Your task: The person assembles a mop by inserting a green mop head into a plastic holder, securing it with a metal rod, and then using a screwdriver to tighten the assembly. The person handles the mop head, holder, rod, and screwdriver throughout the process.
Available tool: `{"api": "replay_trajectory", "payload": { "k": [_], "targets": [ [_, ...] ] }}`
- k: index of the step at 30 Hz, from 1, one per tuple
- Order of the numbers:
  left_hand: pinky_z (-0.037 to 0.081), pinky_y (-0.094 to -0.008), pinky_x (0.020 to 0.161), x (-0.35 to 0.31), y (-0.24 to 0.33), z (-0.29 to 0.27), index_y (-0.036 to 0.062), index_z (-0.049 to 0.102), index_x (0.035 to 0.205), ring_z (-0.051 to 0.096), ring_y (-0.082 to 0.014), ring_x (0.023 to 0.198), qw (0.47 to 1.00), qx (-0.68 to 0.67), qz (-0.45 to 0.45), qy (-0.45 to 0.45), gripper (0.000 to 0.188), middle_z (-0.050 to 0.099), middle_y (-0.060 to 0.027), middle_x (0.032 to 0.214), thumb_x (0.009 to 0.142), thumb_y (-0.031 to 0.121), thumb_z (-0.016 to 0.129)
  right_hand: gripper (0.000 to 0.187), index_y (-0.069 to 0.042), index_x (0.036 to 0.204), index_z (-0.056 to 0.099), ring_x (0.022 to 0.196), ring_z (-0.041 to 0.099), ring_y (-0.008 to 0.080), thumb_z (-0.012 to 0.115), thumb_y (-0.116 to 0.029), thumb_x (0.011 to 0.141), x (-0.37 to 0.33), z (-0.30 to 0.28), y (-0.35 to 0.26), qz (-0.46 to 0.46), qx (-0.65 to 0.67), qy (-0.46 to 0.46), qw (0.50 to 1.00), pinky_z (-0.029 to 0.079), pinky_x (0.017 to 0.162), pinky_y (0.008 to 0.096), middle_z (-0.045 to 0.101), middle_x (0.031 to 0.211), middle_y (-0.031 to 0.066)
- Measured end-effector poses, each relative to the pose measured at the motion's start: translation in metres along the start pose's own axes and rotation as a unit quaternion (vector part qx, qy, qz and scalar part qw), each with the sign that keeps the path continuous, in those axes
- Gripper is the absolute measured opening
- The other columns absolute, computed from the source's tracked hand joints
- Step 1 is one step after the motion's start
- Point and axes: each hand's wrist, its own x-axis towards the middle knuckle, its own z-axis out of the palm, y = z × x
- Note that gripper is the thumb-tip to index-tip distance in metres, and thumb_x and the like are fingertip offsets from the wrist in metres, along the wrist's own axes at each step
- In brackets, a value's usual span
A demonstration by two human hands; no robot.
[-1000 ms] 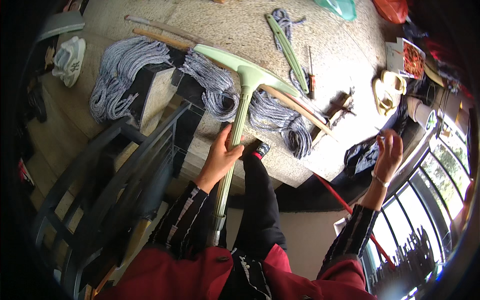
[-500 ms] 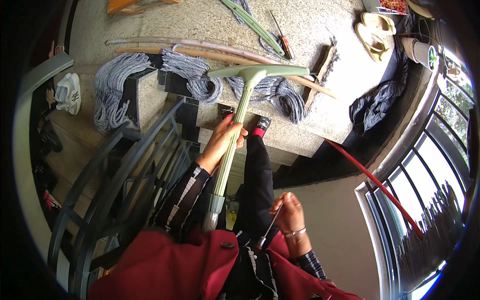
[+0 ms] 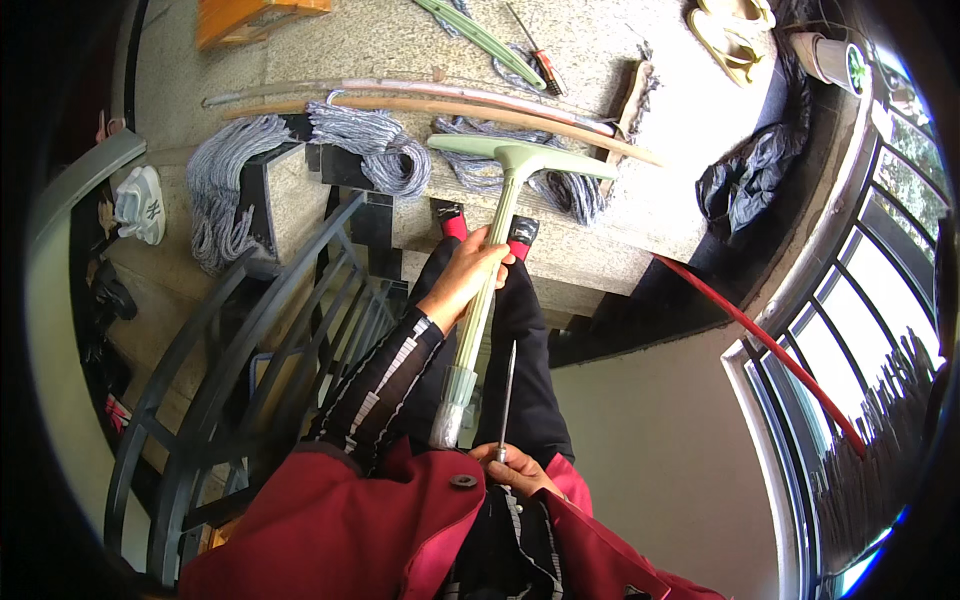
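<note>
My left hand point(image 3: 470, 272) is wrapped round the ribbed stem of a pale green, T-shaped plastic mop head point(image 3: 507, 205). Its wide crossbar points away from me, over the grey yarn, and its socket end with a silvery wrapping comes down close to my jacket. Low in front of my body, my right hand point(image 3: 522, 468) grips a screwdriver point(image 3: 508, 400) near its handle. The thin metal shaft points away from me, to the right of the stem and apart from it. Most of the handle is hidden by my fingers.
Grey mop yarn point(image 3: 235, 180) lies in bundles on the step edge beside wooden poles point(image 3: 400, 102). Farther off are another green mop head point(image 3: 485, 42) and a red-and-black screwdriver point(image 3: 547, 72). A dark railing point(image 3: 290, 290) stands left; a red-handled broom point(image 3: 760, 335) leans right.
My right hand has moved left, toward my body's middle, and the screwdriver has turned so its shaft points away from me. The mop head has shifted slightly nearer and to the right.
</note>
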Motion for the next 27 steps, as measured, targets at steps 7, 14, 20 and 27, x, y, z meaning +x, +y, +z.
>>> {"api": "replay_trajectory", "payload": {
  "k": [7,14,20,27],
  "targets": [
    [0.049,-0.022,0.055,-0.001,-0.01,0.003,0.0046,0.047,0.12,0.057,-0.0094,0.064,0.999,-0.026,-0.023,-0.023,0.03,0.061,-0.0062,0.087,0.093,0.015,0.054,0.026,-0.003,0.122,0.054,0.089,0.057,0.0114,0.051,-0.007,0.097,-0.006,-0.019,0.009,-0.006,0.008,0.003,1.0,0.044,0.082,0.0241,0.061,0.092,0.0038],
    [0.048,-0.0244,0.049,-0.027,-0.009,0.014,0.0028,0.052,0.104,0.057,-0.0106,0.059,0.997,-0.068,-0.048,0.009,0.019,0.062,-0.0066,0.082,0.091,0.016,0.057,0.027,-0.003,0.119,0.054,0.06,0.055,0.0172,0.053,-0.015,0.095,0.004,-0.037,-0.007,-0.088,0.112,0.099,0.985,0.046,0.057,0.0313,0.058,0.076,0.0081],
    [0.048,-0.025,0.049,-0.057,-0.008,0.021,0.0029,0.051,0.099,0.057,-0.0108,0.059,0.995,-0.085,-0.054,-0.003,0.018,0.061,-0.0068,0.081,0.091,0.016,0.059,0.021,-0.005,0.115,0.057,0.051,0.043,0.0107,0.052,-0.011,0.096,0.019,-0.053,-0.028,-0.2,0.096,0.098,0.97,0.04,0.05,0.0269,0.05,0.068,0.003],
    [0.047,-0.0227,0.054,-0.093,-0.01,0.051,0.0039,0.039,0.132,0.057,-0.0092,0.063,0.997,0.056,0.004,-0.052,0.043,0.06,-0.0051,0.085,0.093,0.011,0.056,0.013,-0.008,0.083,0.051,0.049,0.043,0.0124,0.058,-0.011,0.093,0.037,-0.054,-0.042,-0.316,0.025,0.167,0.934,0.038,0.05,0.028,0.048,0.059,0.0032]
  ]
}}
